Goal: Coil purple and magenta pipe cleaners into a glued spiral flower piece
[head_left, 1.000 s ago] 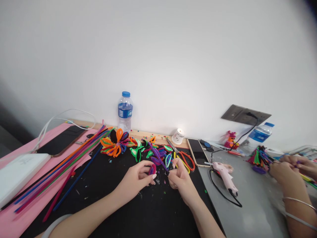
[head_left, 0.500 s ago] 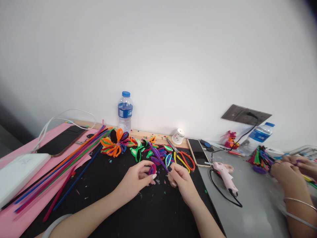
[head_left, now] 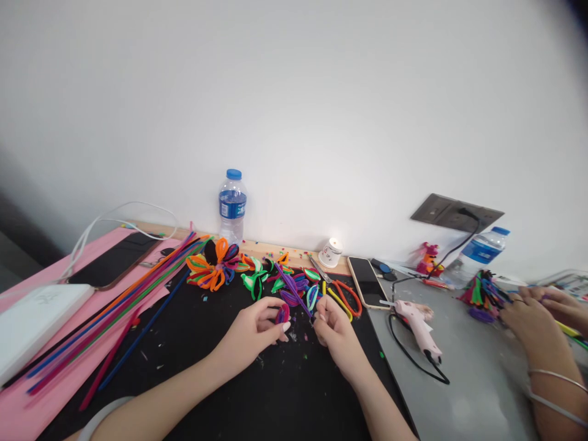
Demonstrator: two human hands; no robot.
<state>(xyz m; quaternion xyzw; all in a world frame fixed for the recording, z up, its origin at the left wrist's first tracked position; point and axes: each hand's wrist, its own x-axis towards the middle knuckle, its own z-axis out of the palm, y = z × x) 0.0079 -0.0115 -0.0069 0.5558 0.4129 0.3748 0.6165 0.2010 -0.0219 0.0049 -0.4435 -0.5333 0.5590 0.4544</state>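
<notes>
Loop (head_left: 283, 313), magenta and purple, sits mid-table in the head view, pinched by the left hand (head_left: 257, 326) with fingers curled nearly together. The right hand (head_left: 334, 329), just as tightly curled, seems to hold the near end of a purple stem (head_left: 294, 291) (the knuckles hide the exact grip). A light left pinch should spare the loop's shape; the stem is best guided clear of the petals (head_left: 302, 283) just beyond.

We cannot read the label (head_left: 232, 204) on the left bottle (head_left: 232, 209). Right of that bottle, the cup (head_left: 331, 253) bears blurred marks (head_left: 327, 252).
</notes>
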